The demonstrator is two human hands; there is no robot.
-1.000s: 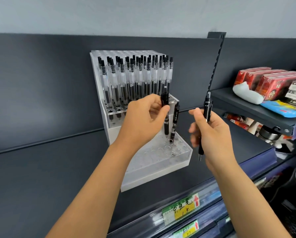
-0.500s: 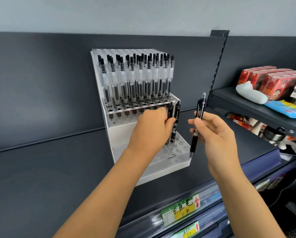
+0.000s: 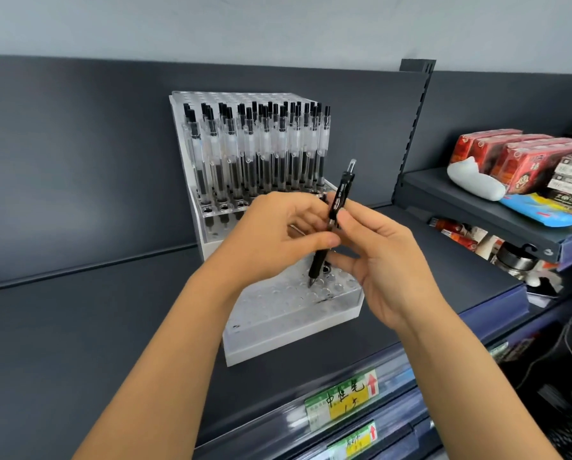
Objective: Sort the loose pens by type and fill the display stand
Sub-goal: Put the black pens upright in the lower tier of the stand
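Dark shelf (image 3: 79,327) holds the display stand (image 3: 278,327), mid frame. Left hand (image 3: 271,240) and right hand (image 3: 387,270) both pinch one black pen (image 3: 339,197), its tip at an empty low hole. Next, I think, push it straight down.

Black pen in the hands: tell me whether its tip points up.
No: the black pen is held tip down over the lower holes of the stand, its clicker end up.
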